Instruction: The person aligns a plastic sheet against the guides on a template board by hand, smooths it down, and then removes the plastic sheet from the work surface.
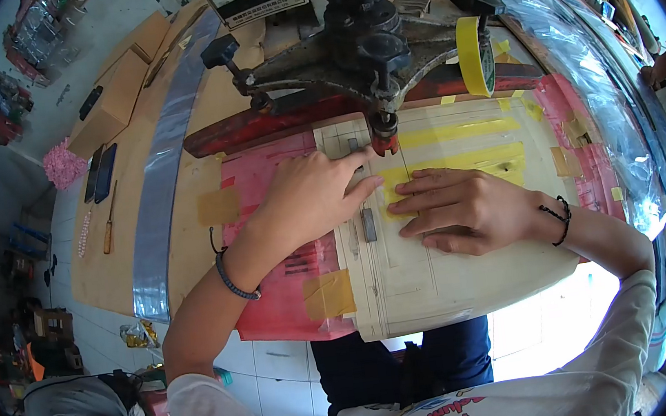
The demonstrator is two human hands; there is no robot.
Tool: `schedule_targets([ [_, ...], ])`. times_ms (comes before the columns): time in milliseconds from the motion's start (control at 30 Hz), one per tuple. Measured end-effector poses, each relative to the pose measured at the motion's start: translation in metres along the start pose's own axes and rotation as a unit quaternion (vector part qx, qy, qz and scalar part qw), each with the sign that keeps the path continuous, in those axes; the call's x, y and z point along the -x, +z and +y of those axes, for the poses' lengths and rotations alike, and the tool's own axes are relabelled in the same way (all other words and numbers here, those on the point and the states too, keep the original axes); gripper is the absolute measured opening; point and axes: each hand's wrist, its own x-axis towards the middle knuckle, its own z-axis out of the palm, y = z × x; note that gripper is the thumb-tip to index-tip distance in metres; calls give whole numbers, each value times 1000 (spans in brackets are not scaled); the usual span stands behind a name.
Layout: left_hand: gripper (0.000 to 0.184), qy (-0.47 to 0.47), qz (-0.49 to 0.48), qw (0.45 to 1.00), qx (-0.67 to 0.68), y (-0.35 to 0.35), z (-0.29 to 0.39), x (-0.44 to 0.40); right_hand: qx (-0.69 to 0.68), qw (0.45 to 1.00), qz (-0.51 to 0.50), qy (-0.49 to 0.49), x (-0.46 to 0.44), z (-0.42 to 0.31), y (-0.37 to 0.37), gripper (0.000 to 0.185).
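Note:
My left hand [319,191] reaches over the pale marked board [473,282], thumb and index finger apart near a small dark metal bar by the red-tipped machine head [384,135]. Whether its fingertips touch that bar is unclear. A second small metal bar [369,225] lies just below, in a narrow strip on the board. My right hand [468,205] lies flat, palm down, on the board and its yellow tape [500,158], fingers spread and pointing left. Red sheeting [289,295] and brown tape patches [328,295] cover the board's left part.
A black machine with arms and knobs [376,47] stands over the board, a yellow tape roll [473,56] on its right arm. Left on the wooden table [111,274] lie a screwdriver [108,233], a phone [105,172] and a cardboard box [107,102]. Another person [85,413] bends at lower left.

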Motion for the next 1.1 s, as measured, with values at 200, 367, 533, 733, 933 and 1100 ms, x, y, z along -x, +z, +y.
schedule_targets([
  [200,50,-16,-21,999,22,-4,3,0,-7,1000,-1,1,1,1,2,28],
  [367,50,9,10,1000,4,3,-2,0,-6,1000,3,-11,1,3,3,27],
  [533,49,3,-4,1000,12,1,-1,-1,-6,1000,4,-4,0,2,2,27],
  [733,49,3,6,1000,6,0,1,0,-4,1000,3,-7,0,2,2,27],
  [933,50,-4,-9,1000,8,-1,1,-1,-4,1000,6,-4,0,1,2,24],
  [1100,58,-1,7,1000,-12,2,-1,0,-4,1000,7,-7,-1,1,1,24],
])
